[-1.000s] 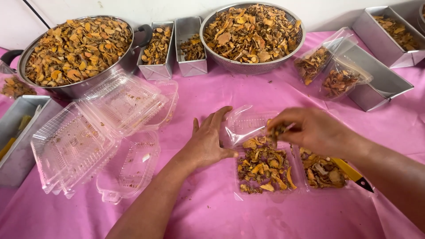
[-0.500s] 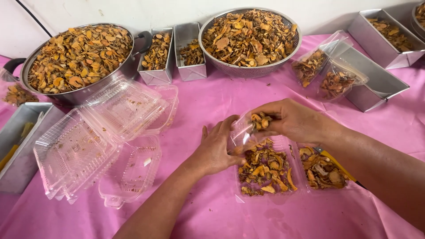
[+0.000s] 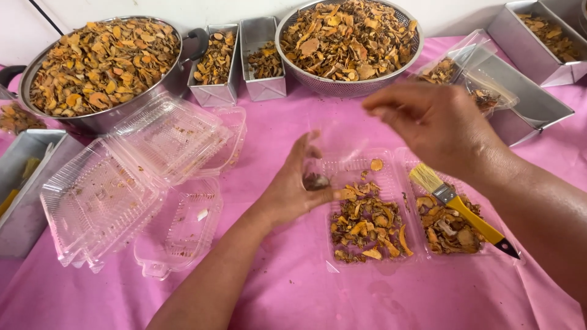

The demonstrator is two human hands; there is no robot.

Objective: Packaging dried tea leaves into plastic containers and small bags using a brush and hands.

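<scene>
A clear plastic tray (image 3: 330, 264) with dried orange-brown slices (image 3: 367, 223) lies on the pink tablecloth (image 3: 293, 293). My left hand (image 3: 290, 189) grips its left rim, thumb on the edge, with a small dark piece (image 3: 316, 181) tucked by the thumb. My right hand (image 3: 437, 125) hovers above the tray's far end, blurred, fingers loosely curled and holding nothing. A second tray of slices (image 3: 446, 229) sits just to the right, and a yellow-handled brush (image 3: 461, 208) lies across it.
A stack of clear lidded boxes (image 3: 128, 177) lies at left. A large pot (image 3: 98, 64) and a metal colander (image 3: 348, 43) full of slices stand at the back, with small steel tins (image 3: 217, 67) between them. More tins (image 3: 532, 104) and filled bags (image 3: 483, 91) are at right.
My right hand dropped its pinch of slices into the tray's far end and lifted away to the right. The brush, hidden under that arm before, now shows. My left hand tipped up on its edge.
</scene>
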